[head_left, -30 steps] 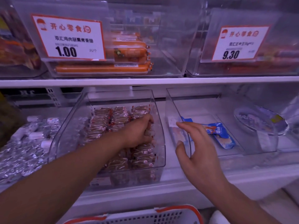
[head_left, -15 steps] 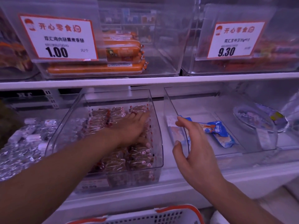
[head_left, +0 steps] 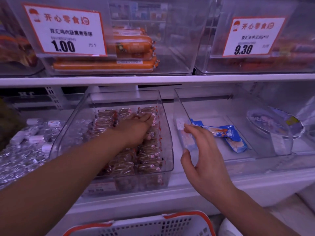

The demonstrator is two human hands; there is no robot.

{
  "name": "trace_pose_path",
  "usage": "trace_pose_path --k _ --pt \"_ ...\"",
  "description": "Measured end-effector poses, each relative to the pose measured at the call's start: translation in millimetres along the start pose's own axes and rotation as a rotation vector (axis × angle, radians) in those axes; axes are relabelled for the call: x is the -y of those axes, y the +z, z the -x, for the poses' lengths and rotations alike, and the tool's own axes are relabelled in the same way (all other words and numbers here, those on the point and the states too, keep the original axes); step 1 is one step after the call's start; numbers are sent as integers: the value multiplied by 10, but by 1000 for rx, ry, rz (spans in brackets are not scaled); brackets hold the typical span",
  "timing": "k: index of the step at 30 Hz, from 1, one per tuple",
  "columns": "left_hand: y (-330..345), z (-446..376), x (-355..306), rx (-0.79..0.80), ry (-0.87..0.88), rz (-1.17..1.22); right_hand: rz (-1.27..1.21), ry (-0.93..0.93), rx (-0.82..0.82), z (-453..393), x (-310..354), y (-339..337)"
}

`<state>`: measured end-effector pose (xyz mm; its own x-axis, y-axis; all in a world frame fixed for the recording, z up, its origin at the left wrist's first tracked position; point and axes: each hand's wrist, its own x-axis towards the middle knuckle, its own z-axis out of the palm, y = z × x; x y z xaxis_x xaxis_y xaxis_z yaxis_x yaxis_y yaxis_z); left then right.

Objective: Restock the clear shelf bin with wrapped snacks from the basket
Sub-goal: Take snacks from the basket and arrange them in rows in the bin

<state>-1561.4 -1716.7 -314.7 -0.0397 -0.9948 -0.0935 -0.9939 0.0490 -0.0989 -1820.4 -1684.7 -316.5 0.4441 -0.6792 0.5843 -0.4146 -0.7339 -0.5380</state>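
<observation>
the wrapped snacks (head_left: 148, 150) lie in rows in the clear bin (head_left: 167, 138) on the lower shelf (head_left: 204, 189). my left hand (head_left: 136, 130) rests flat on them, grip spread, pressing the far row level. my right hand (head_left: 204, 160) hovers beside the bin, grip apart, empty. next i judge i reach down to the basket (head_left: 170, 223) for more. since a second ago my left hand uncurled and slid deeper.
</observation>
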Motion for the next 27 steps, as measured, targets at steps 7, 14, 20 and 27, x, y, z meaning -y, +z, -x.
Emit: trace_pose_path --k 7,14,20,27 --pt "8 48 -22 165 -19 76 -10 -8 13 62 38 25" --pt "-43 109 1 22 14 240 -22 -30 -34 137 81 48" --pt "-107 223 4 -250 47 339 -36 -107 -119 268 129 66" --pt "-74 333 -70 -266 -9 350 -138 -159 -120 515 288 146"
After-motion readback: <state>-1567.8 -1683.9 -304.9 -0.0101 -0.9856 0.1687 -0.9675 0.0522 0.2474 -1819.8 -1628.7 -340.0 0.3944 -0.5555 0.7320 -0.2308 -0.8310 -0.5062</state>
